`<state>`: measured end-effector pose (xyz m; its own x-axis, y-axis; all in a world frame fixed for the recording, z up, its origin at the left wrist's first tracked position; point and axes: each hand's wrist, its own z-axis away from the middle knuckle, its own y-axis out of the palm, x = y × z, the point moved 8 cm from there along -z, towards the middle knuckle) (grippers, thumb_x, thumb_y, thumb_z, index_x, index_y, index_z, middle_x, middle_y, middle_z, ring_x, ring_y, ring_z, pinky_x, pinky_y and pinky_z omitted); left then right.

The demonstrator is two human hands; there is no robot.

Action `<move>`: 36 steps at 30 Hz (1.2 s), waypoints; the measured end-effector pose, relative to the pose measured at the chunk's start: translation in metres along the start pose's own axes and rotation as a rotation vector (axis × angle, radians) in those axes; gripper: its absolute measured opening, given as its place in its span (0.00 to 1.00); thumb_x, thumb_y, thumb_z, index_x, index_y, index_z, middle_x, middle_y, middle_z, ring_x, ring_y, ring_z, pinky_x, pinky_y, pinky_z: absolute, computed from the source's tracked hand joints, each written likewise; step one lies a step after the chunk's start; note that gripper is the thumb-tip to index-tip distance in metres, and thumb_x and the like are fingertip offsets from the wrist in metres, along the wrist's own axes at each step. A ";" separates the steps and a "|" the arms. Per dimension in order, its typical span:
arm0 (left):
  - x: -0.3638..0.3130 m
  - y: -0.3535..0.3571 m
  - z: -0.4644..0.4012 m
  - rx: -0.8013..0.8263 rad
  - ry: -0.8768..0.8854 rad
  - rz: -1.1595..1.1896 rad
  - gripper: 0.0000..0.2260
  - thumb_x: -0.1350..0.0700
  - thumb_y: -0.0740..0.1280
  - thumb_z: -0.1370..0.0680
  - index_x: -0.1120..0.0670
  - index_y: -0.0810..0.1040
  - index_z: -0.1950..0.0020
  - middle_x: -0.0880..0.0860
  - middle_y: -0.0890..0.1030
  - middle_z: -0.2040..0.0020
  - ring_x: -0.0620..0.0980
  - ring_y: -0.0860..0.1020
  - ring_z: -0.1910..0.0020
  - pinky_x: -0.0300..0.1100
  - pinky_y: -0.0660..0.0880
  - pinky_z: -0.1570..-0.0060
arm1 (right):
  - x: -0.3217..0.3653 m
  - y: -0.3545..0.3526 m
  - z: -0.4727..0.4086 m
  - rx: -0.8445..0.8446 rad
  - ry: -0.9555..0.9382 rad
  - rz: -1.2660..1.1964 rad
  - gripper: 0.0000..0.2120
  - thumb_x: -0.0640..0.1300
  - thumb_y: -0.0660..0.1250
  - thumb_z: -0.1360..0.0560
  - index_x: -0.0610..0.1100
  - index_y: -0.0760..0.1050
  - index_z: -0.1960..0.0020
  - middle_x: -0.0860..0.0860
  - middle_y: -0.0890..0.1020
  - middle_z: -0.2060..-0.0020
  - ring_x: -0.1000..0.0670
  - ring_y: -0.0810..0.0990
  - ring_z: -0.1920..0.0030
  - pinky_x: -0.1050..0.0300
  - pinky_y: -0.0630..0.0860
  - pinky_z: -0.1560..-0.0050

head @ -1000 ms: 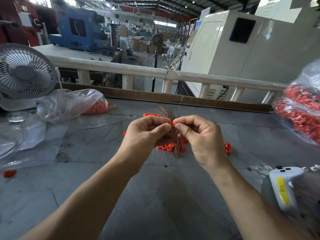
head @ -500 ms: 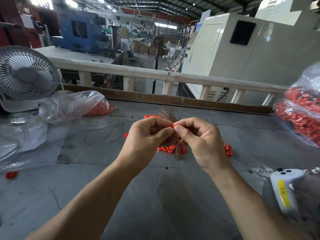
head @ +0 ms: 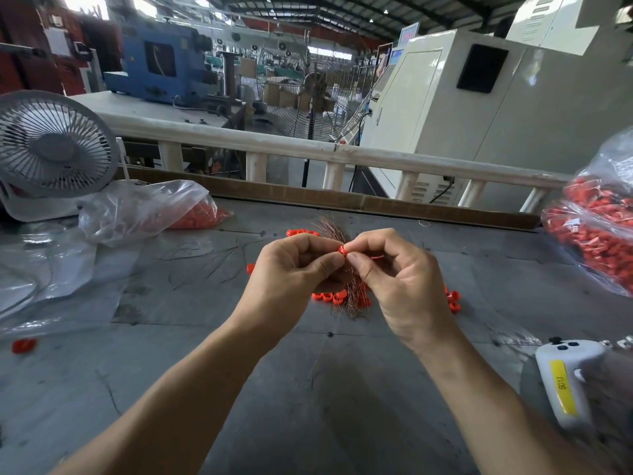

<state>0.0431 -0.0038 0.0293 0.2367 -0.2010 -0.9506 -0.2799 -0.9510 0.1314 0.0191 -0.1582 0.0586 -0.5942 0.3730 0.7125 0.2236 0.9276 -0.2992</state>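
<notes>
My left hand (head: 291, 272) and my right hand (head: 400, 279) meet above the middle of the grey table (head: 308, 389). Together their thumbs and forefingers pinch one small red plastic cap (head: 342, 250). A bundle of thin copper wires (head: 330, 231) fans out behind the fingers and hangs down below them; which hand holds it is hidden. Several loose red caps (head: 329, 297) lie on the table under the hands, with more red caps (head: 452, 299) to the right of my right wrist.
A white desk fan (head: 51, 145) stands at the back left beside a clear bag with red caps (head: 144, 209). A fuller bag of red parts (head: 596, 231) sits at the right edge. A white handheld controller (head: 565, 378) lies at front right. One stray red cap (head: 23, 345) lies far left.
The hands stay together, pinching the red cap. My right hand's fingers have shifted slightly on it. The view has moved a little.
</notes>
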 end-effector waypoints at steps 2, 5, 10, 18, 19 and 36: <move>0.000 0.000 0.000 0.002 -0.002 0.009 0.07 0.63 0.69 0.21 0.61 0.83 0.44 0.59 0.87 0.56 0.55 0.86 0.55 0.46 0.83 0.53 | 0.001 -0.001 0.000 0.001 -0.006 0.001 0.03 0.44 0.72 0.23 0.51 0.83 0.50 0.53 0.85 0.54 0.47 0.85 0.50 0.48 0.83 0.49; 0.000 -0.001 0.000 0.003 -0.009 0.027 0.06 0.64 0.69 0.21 0.61 0.83 0.45 0.59 0.87 0.56 0.55 0.86 0.56 0.45 0.83 0.54 | 0.003 0.000 -0.001 0.007 -0.032 0.014 0.04 0.43 0.72 0.23 0.51 0.83 0.51 0.54 0.85 0.53 0.47 0.84 0.50 0.47 0.82 0.49; 0.001 -0.001 0.001 0.004 -0.024 0.055 0.05 0.64 0.69 0.20 0.61 0.83 0.46 0.61 0.87 0.56 0.56 0.86 0.57 0.45 0.84 0.56 | 0.008 -0.002 -0.002 0.001 -0.080 0.059 0.04 0.41 0.73 0.24 0.49 0.84 0.52 0.55 0.85 0.53 0.48 0.84 0.47 0.51 0.80 0.45; 0.001 -0.003 -0.001 -0.051 0.029 -0.049 0.05 0.64 0.70 0.21 0.60 0.83 0.46 0.57 0.87 0.59 0.54 0.87 0.59 0.43 0.83 0.57 | 0.014 0.000 0.000 -0.017 -0.063 0.151 0.04 0.37 0.76 0.24 0.45 0.86 0.52 0.55 0.85 0.55 0.52 0.84 0.50 0.63 0.79 0.49; 0.002 -0.004 -0.001 -0.053 0.027 -0.051 0.05 0.64 0.70 0.21 0.60 0.83 0.46 0.58 0.87 0.59 0.55 0.87 0.59 0.43 0.83 0.57 | 0.015 0.000 0.000 -0.010 -0.065 0.163 0.04 0.36 0.75 0.24 0.44 0.86 0.52 0.55 0.85 0.55 0.52 0.84 0.50 0.63 0.78 0.49; 0.000 -0.004 0.001 -0.089 0.028 -0.066 0.05 0.63 0.70 0.20 0.60 0.83 0.46 0.58 0.87 0.57 0.55 0.87 0.57 0.44 0.83 0.56 | 0.023 0.002 0.001 -0.016 -0.126 0.295 0.05 0.37 0.75 0.24 0.45 0.86 0.50 0.55 0.85 0.54 0.55 0.83 0.50 0.66 0.77 0.48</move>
<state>0.0436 0.0004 0.0285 0.2786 -0.1424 -0.9498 -0.1790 -0.9793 0.0943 0.0049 -0.1478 0.0740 -0.5924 0.6220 0.5120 0.4119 0.7801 -0.4710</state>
